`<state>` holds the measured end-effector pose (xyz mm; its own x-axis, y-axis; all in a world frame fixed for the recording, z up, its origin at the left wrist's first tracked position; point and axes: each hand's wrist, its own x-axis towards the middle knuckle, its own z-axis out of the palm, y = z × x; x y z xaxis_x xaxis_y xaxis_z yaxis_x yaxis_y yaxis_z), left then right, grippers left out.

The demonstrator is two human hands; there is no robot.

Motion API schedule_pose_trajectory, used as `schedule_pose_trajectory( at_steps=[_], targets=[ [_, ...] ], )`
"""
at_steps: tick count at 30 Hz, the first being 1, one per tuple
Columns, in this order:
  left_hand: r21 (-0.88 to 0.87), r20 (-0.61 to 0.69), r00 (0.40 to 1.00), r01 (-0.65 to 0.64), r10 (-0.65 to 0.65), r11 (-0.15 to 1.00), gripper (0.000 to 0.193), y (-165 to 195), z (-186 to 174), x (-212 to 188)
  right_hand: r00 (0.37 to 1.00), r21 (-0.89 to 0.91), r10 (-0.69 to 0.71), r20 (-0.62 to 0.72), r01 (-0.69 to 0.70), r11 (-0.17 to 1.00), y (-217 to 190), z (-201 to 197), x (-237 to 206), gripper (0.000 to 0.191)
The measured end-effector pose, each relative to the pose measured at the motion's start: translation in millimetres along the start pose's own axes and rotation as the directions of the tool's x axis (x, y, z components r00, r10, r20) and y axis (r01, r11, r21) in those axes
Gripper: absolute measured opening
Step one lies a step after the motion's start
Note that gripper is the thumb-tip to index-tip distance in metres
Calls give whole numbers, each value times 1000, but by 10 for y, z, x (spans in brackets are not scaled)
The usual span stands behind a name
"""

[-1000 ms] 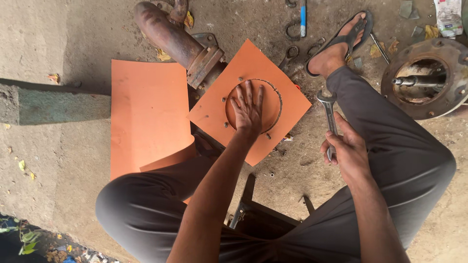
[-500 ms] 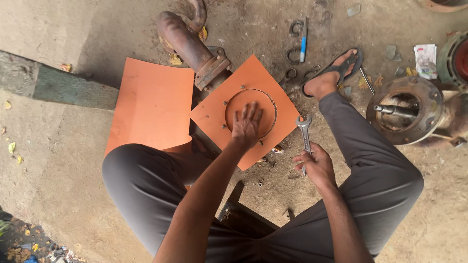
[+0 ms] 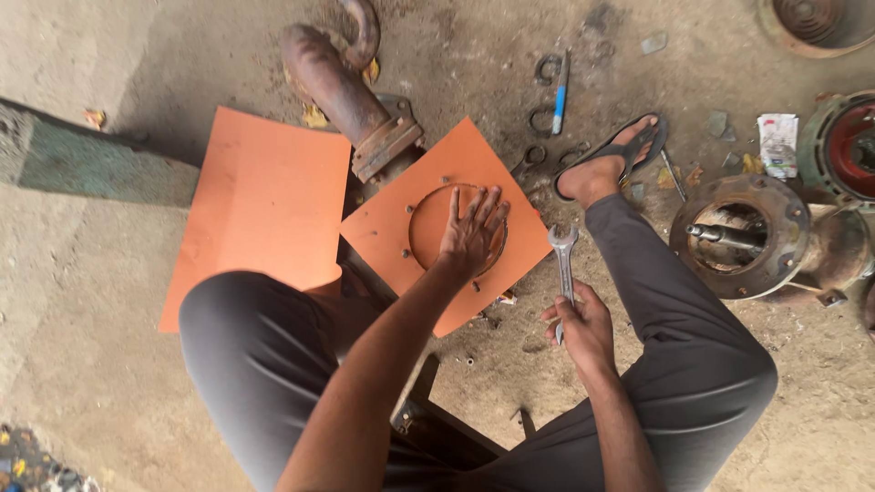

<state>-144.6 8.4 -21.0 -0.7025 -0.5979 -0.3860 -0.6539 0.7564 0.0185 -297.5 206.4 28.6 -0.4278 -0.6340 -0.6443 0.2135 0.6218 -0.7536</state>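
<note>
- Left hand [image 3: 472, 230] lies open, palm flat on the cut disc in our orange gasket sheet [image 3: 387, 228], centre frame.
- Right hand [image 3: 579, 323] grips a steel spanner [image 3: 562, 264] upright beside it.
- Pressing evenly should, we judge, stop the sheet shifting.

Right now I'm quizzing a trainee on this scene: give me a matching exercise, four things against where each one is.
1. spanner
2. left hand
3. sandal
4. large orange sheet

a. on a foot
b. flat on the ground, left of the square sheet
c. in the right hand
d. pressed on the round cut-out

Pairs: 1-c, 2-d, 3-a, 4-b
</note>
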Motion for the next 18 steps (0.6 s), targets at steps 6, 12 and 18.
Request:
schedule_pose_trajectory(
  at_steps=[6,12,18],
  targets=[
    [-15,-136,991,1,-4,1000,78,-24,147,35,1000,-7,-3,9,3,1000,14,-33,11,41],
    [-85,-74,993,85,-91,993,106,-187,-53,-98,1000,-24,26,2,-26,999,-23,-32,-13,41],
    [-45,-16,986,165,-166,985,108,-241,-79,-129,1000,-46,-7,-23,6,999,233,-126,75,41]
  ],
)
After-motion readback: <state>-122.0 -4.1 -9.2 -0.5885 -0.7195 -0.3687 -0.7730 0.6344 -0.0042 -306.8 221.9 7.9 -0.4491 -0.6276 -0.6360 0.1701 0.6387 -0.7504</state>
